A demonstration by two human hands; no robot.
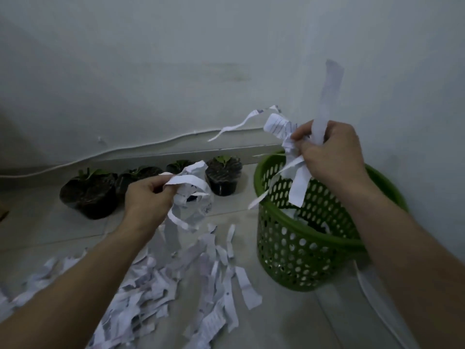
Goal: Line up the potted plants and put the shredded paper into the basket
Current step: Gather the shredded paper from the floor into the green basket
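My right hand (329, 152) grips a bunch of white paper strips (298, 182) above the open top of the green perforated basket (297, 253), which holds some paper inside. My left hand (146, 195) holds another bunch of paper strips (191, 197) above the floor, left of the basket. A large pile of shredded paper (161, 285) lies on the tiled floor below my arms. Several small potted plants in black pots (90, 192) (224, 177) stand in a row along the wall base; my left hand's paper hides part of one of them.
A white cable (100, 153) runs along the pale wall above the skirting. The basket stands in the corner by the right wall. A brown object edge (3, 214) shows at the far left.
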